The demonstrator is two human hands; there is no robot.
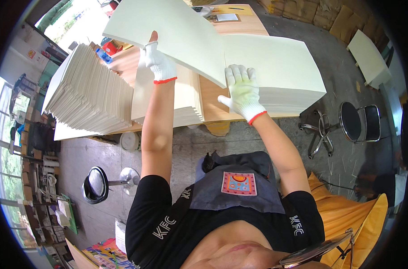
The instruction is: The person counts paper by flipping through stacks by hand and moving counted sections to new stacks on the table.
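Observation:
My left hand (160, 65), in a white knit glove with a red cuff, grips the near edge of a large white board (168, 33). Its bare thumb lies on top; the other fingers are mostly hidden. The board is tilted above the table, one corner reaching toward my right hand. My right hand (245, 91), gloved alike, rests with fingers spread at the front left edge of a neat stack of white sheets (284, 96). Under the board stands a middle stack (186, 105). A taller stack with uneven edges (85, 96) leans at the left.
The wooden table (213, 101) also bears a blue-capped bottle (104, 55), a red object (110, 47) and a clipboard (226, 17). Stools stand on the floor, a black one (95, 184) at left and a swivel chair (350, 122) at right. Another white stack (369, 58) is far right.

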